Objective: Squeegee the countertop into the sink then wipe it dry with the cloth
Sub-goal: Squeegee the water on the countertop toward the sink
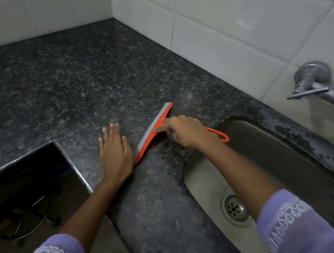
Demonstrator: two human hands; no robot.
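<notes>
no readable text, no labels, no brand marks, no numbers anywhere in view

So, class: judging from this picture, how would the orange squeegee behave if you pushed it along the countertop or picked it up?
The squeegee looks like thin plastic, so it is probably light. Its long grey blade edge lies flat on the granite countertop, so it should slide rather than roll. The right hand steers it with ease, which suggests a stiff body.

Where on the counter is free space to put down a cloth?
The countertop is bare from the tiled corner to the left hand, also along its front edge before the sink. Crowded: around the squeegee, held by the right hand.
</notes>
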